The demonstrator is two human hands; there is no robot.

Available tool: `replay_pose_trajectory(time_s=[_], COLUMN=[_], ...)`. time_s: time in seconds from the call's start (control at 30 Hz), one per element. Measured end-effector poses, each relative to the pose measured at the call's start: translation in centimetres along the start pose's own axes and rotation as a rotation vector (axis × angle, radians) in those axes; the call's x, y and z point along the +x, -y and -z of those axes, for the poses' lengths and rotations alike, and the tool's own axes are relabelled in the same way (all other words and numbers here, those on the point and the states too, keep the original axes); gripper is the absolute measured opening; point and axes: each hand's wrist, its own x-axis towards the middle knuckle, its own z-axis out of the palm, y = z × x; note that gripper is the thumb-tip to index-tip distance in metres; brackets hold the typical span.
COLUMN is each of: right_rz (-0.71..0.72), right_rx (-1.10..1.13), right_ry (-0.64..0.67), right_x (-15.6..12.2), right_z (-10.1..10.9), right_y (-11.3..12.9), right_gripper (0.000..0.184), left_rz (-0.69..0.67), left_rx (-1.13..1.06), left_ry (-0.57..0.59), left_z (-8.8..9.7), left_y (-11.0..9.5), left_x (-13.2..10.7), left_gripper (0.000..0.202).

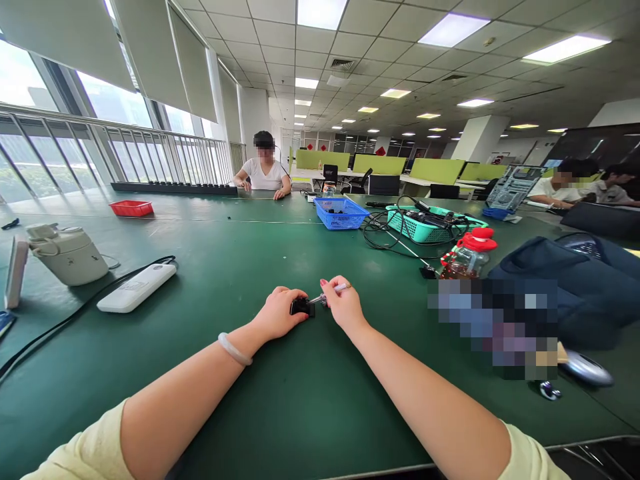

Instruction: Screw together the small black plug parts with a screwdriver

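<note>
At the middle of the green table, my left hand (280, 313) is closed around a small black part (302, 307), holding it down on the surface. My right hand (345, 305) pinches a slim screwdriver (317, 299) with a silver shaft and a pale handle. The shaft points left, and its tip is at the black part. Whether the tip sits in a screw is too small to tell. Fingers hide much of the black part. A tiny shiny piece shows under my right fingertips, too small to name.
Left lie a white power bank (137, 287), a black cable, a cream bottle (67, 253) and a red tray (131, 209). Ahead are a blue basket (341, 215) and a green basket (425, 230) of cables. Right are a red-capped bottle (467, 257) and dark bag (575, 287). People sit beyond.
</note>
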Motion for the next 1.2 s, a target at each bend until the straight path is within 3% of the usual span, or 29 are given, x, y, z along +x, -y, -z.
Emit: replay_pose_trajectory(time_s=[0.1, 0.2, 0.6, 0.87, 1.03, 1.2], right_rz=[-0.066, -0.074, 0.178, 0.455, 0.326, 0.249], right_rx=[0.111, 0.082, -0.289, -0.472, -0.361, -0.303], right_ry=[-0.116, -0.147, -0.016, 0.183, 0.094, 0.121], right_x=[0.6, 0.6, 0.0, -1.7, -1.4, -1.1], right_z=[0.9, 1.5, 0.3, 0.1, 0.9, 0.6], right_y=[-0.4, -0.3, 1.6, 2.9, 2.8, 2.6], right_gripper=[0.047, 0.047, 0.042, 0.031, 0.038, 0.039], left_rz=[-0.012, -0.036, -0.030, -0.101, -0.105, -0.099], left_rx=[0.002, -0.001, -0.032, 0.021, 0.048, 0.060], left_ry=[-0.007, -0.008, 0.012, 0.022, 0.031, 0.034], left_z=[0.1, 0.1, 0.3, 0.4, 0.6, 0.8], left_y=[0.0, 0.0, 0.4, 0.6, 0.5, 0.2], left_x=[-0.2, -0.3, -0.1, 0.0, 0.0, 0.0], left_gripper=[0.044, 0.049, 0.050, 0.033, 0.042, 0.042])
